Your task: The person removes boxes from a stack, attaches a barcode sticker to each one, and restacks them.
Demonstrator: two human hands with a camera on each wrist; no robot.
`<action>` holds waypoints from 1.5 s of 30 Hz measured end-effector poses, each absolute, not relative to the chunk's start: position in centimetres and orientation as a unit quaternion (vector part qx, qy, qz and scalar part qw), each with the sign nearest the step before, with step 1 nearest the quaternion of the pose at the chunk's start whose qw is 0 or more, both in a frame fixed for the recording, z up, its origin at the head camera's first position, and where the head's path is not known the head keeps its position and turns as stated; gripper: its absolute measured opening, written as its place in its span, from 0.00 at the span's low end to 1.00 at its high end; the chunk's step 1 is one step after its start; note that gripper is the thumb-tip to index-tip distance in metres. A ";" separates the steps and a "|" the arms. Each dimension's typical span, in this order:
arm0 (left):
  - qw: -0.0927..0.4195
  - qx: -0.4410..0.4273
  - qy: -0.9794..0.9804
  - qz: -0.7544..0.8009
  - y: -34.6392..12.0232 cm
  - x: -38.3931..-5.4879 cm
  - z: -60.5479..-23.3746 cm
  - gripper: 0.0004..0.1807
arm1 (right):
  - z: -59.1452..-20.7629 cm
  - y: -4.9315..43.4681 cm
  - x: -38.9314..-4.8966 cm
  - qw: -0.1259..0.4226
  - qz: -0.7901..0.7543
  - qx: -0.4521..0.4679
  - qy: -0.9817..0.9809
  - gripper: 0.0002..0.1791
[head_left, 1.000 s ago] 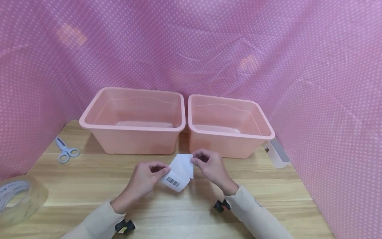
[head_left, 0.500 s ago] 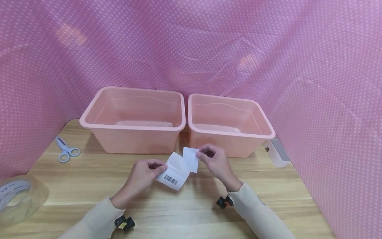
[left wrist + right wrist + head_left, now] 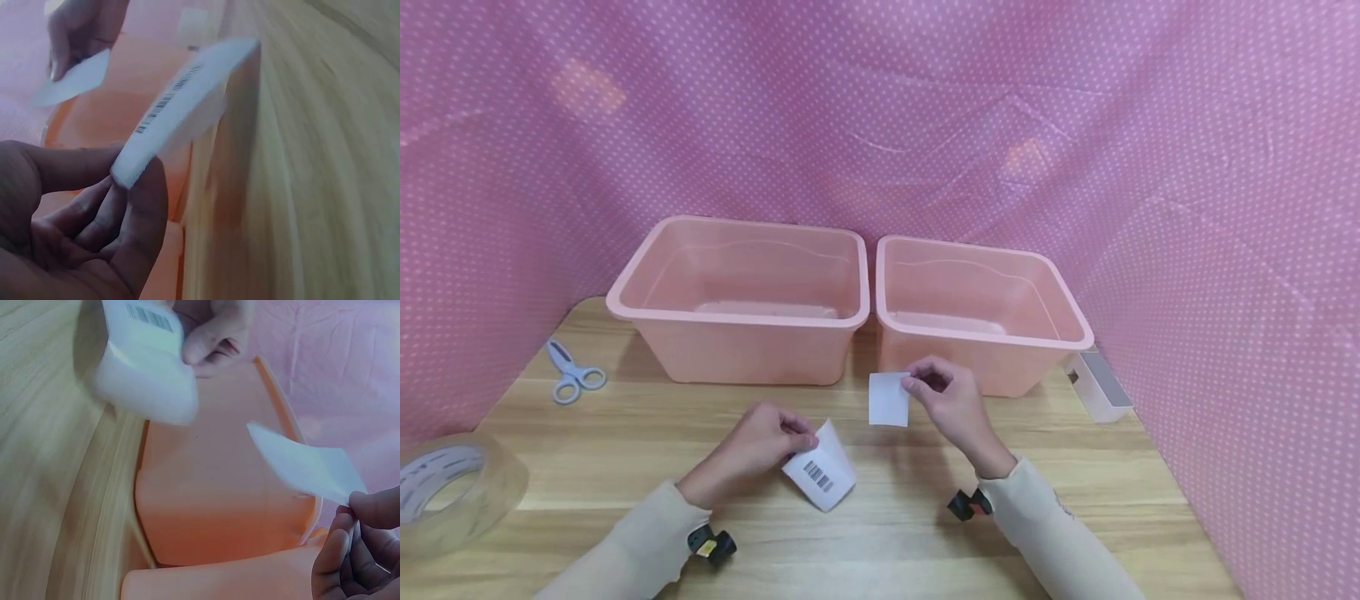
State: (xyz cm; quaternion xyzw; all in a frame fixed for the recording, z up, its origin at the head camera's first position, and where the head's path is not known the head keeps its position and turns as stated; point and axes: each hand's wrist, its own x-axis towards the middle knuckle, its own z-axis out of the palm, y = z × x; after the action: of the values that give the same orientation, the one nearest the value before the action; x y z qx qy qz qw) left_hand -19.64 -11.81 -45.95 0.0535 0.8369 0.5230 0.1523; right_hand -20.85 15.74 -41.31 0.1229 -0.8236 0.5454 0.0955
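My left hand [image 3: 756,442] pinches the upper edge of a white barcode label [image 3: 833,467] between thumb and fingers. The label hangs tilted over the table, its printed bars facing up; the left wrist view shows the label [image 3: 181,109] bent, with a loose flap behind it. To the right, my right hand [image 3: 951,404] pinches a small blank white paper square [image 3: 887,402] by its right side, in front of the right bin. In the right wrist view the paper square [image 3: 309,465] curves slightly from the fingertips. Label and square are apart.
Two pink bins, the left bin [image 3: 745,354] and the right bin [image 3: 1015,367], stand side by side at the back of the wooden table [image 3: 880,550]. Blue-handled scissors [image 3: 571,375] and a tape roll [image 3: 505,492] lie left. A white-grey box [image 3: 1101,387] sits right.
The paper square, overlapping the label a second ago, has come apart from it. My right hand has moved right and up with the square; my left hand has lowered the label toward the left.
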 end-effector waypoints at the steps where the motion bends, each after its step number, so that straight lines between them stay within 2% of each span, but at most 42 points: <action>1: 0.158 0.055 0.840 0.517 -11.8 -19.6 -46.1 0.06 | -41.3 15.8 -20.9 0.096 0.546 0.124 -0.823 0.03; 6: 0.158 0.068 0.866 0.469 -11.7 -19.6 -46.6 0.05 | -41.4 16.0 -20.9 0.090 0.548 0.128 -0.822 0.03; 16: 0.119 0.103 0.907 0.391 -11.2 -19.4 -47.3 0.04 | -42.0 15.7 -20.5 0.065 0.563 0.145 -0.811 0.03; 23: 0.069 0.095 0.899 0.422 -11.2 -19.3 -46.7 0.05 | -42.9 14.7 -20.2 0.022 0.574 0.193 -0.796 0.03; 26: 0.061 0.093 0.876 0.470 -11.1 -19.0 -45.8 0.09 | -43.2 14.3 -20.0 0.018 0.581 0.238 -0.778 0.04; 31: 0.124 0.111 0.804 0.570 -11.2 -18.9 -44.8 0.19 | -43.5 13.8 -19.6 0.041 0.571 0.326 -0.752 0.04; 35: 0.186 0.146 0.749 0.619 -11.2 -19.0 -44.9 0.24 | -43.3 13.5 -19.1 0.046 0.563 0.353 -0.746 0.06; 41: 0.259 0.132 0.691 0.663 -11.4 -19.2 -45.7 0.26 | -43.0 13.5 -18.6 0.035 0.543 0.373 -0.752 0.04; 45: 0.282 0.083 0.641 0.709 -11.9 -19.4 -45.8 0.22 | -42.7 13.4 -18.5 0.035 0.526 0.380 -0.760 0.04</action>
State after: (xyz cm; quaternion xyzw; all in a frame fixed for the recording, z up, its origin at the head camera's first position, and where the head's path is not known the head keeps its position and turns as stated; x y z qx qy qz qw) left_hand -19.44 -11.88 -45.82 0.0833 0.6410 0.7091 0.2816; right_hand -18.54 13.45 -42.74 0.3802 -0.7601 0.5257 0.0353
